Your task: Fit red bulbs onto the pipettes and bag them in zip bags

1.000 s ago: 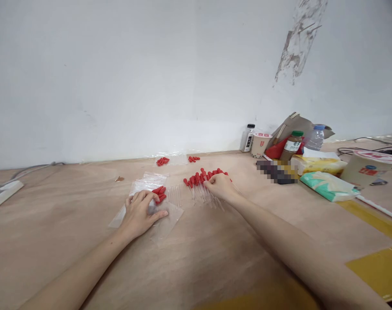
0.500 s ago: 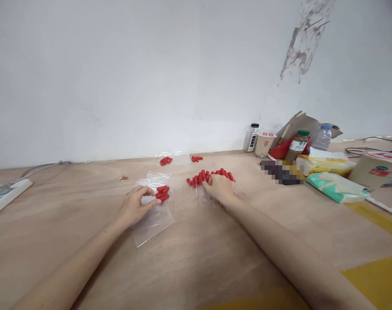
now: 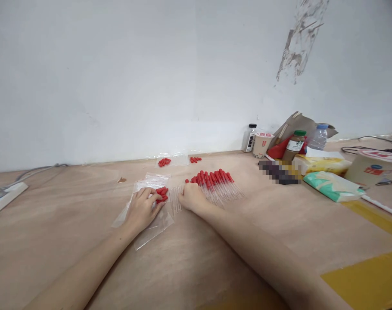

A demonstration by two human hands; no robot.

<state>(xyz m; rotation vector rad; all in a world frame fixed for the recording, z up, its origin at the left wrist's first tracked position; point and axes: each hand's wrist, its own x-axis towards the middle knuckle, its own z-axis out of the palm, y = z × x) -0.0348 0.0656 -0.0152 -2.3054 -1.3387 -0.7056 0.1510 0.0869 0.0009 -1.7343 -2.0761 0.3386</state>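
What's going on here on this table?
A person is working with small red rubber-like caps and thin clear tubes. The left hand is over clear plastic bags, fingers at a small pile of red caps. The right hand is beside a few bare tubes; whether it grips one is hard to tell. To its right lies a row of red-topped tubes.

The person's left hand point(image 3: 142, 210) and right hand point(image 3: 193, 196) are both bare, and so are the arms as far as the view's lower edge. The left hand has slender fingers and a narrow wrist; a small dark spot point(image 3: 120, 238) marks the left forearm point(image 3: 99, 261) — close behind that wrist. The right forearm point(image 3: 244, 237) looks smooth and plain — slim at the wrist, broader farther up.
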